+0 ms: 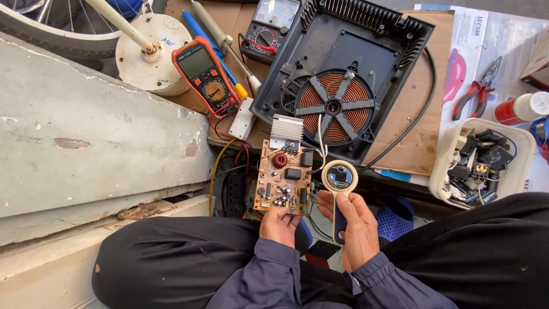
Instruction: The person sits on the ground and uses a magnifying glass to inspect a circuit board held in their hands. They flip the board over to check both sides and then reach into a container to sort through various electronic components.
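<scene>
My left hand (280,224) grips the near edge of a tan circuit board (283,176) carrying a finned silver heat sink, a red coil and several small parts. My right hand (354,226) holds a magnifying glass (339,177) by its dark blue handle, its cream-rimmed round lens just right of the board. White wires run from the board up to the copper coil (334,107) in the open black cooker base (343,68) lying on cardboard beyond my hands.
An orange multimeter (206,74) and a black analogue meter (269,31) lie at the back left. Red-handled pliers (477,91) rest on paper at right, above a white tub of parts (483,163). A concrete slab (86,131) fills the left.
</scene>
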